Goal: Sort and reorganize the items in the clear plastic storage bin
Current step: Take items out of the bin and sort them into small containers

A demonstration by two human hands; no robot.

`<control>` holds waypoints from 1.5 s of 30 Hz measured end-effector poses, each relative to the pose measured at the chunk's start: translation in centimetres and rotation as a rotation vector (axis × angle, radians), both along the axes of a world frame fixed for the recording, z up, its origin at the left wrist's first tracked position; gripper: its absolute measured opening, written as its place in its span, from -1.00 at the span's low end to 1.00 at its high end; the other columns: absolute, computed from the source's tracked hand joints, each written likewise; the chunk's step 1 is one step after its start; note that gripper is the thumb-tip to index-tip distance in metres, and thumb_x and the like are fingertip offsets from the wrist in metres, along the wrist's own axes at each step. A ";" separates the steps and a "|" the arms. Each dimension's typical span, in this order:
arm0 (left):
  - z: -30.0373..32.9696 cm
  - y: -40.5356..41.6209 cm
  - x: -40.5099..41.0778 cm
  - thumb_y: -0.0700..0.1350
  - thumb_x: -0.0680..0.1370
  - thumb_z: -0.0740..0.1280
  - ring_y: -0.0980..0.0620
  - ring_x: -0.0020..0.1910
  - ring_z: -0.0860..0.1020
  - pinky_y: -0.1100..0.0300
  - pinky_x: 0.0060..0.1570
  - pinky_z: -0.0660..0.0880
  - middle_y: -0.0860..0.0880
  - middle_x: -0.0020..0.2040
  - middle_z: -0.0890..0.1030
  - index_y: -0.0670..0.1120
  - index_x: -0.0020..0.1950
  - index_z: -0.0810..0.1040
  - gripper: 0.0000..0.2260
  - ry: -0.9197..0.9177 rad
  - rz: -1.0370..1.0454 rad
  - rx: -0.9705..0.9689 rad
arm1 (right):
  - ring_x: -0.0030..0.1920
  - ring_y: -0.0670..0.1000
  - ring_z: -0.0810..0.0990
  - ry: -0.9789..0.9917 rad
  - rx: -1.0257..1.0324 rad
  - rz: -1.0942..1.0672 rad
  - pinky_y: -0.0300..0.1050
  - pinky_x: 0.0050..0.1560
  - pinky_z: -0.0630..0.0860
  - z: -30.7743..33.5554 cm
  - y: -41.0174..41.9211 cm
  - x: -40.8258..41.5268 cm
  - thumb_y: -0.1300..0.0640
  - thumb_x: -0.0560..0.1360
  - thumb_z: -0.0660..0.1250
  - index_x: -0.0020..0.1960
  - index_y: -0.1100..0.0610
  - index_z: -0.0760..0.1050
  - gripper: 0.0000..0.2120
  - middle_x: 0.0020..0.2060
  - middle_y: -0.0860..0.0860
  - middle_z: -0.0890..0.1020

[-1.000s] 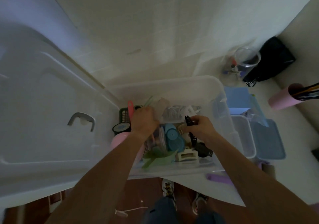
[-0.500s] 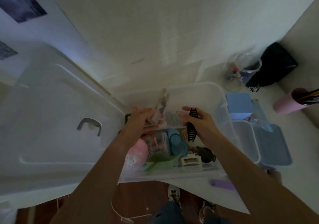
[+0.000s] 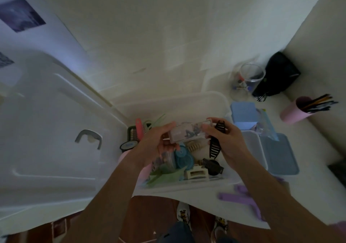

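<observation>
Left hand: I am holding my left hand (image 3: pixel 156 145) above the bin, fingers curled round the left end of a small clear rectangular plastic case (image 3: pixel 189 132) with dark little pieces inside.
Right hand: my right hand (image 3: pixel 227 141) is pinching the case's right end between thumb and fingers, while a long black toothed plastic hair claw (image 3: pixel 215 142) is hanging clamped under the same fingers.
Case: it is lying roughly level between both hands, over the middle of the bin.
Bin: the clear plastic storage bin (image 3: pixel 215 100) is sitting open on the white table (image 3: pixel 309 196), at its near edge.
Inside: I am seeing a round blue plastic lid (image 3: pixel 183 159), a cream rectangular hair clip (image 3: pixel 196 173), a black hair claw (image 3: pixel 212 166) and a green comb-like piece (image 3: pixel 164 177).
Lid: the bin's large translucent lid (image 3: pixel 46 130) is leaning to the left.
Right of bin: a pink cup of pencils (image 3: pixel 297 111) is lying tipped, well apart.
</observation>
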State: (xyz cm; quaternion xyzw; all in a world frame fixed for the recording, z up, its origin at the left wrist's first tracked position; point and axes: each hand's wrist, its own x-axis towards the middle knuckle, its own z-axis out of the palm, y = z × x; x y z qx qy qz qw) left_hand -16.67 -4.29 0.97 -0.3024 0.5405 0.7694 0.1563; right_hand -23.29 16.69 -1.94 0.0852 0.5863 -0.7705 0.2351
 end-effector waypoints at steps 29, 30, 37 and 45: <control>-9.0 31.1 1.0 -0.06 0.66 0.24 -0.03 0.42 0.37 0.21 0.37 0.25 -0.06 0.41 0.40 -0.05 0.51 0.28 -0.58 0.085 -0.483 -0.771 | -0.16 0.11 0.66 -0.138 0.621 -0.367 -0.01 -0.11 0.63 -6.6 31.8 -0.1 0.27 0.45 0.49 0.08 0.19 0.65 -0.79 -0.16 0.13 0.69; -9.7 31.1 1.2 -0.09 0.66 0.24 -0.04 0.45 0.33 0.22 0.39 0.22 -0.07 0.44 0.36 -0.07 0.52 0.26 -0.57 0.122 -0.470 -0.846 | -0.13 0.13 0.67 -0.163 0.661 -0.351 0.03 -0.06 0.64 -8.1 32.7 -0.7 0.26 0.43 0.51 0.07 0.17 0.66 -0.78 -0.15 0.13 0.69; -14.3 30.9 2.0 -0.14 0.63 0.30 -0.25 0.58 0.11 0.10 0.48 0.11 -0.30 0.60 0.04 -0.27 0.59 0.13 -0.40 0.114 -0.347 -1.155 | -0.13 0.14 0.68 -0.280 0.910 -0.178 0.18 -0.01 0.65 -15.6 34.1 -2.4 0.09 0.36 0.57 -0.04 0.05 0.68 -0.81 -0.19 0.08 0.70; -16.1 30.5 -1.7 -0.10 0.66 0.23 -0.24 0.43 0.39 -0.04 0.45 0.31 -0.34 0.46 0.36 -0.34 0.53 0.14 -0.46 -0.273 -0.061 -0.815 | -0.03 0.03 0.62 0.200 1.000 0.107 -0.09 0.05 0.54 -10.6 23.4 -1.1 0.03 0.43 0.51 0.14 0.10 0.63 -0.69 -0.04 0.00 0.67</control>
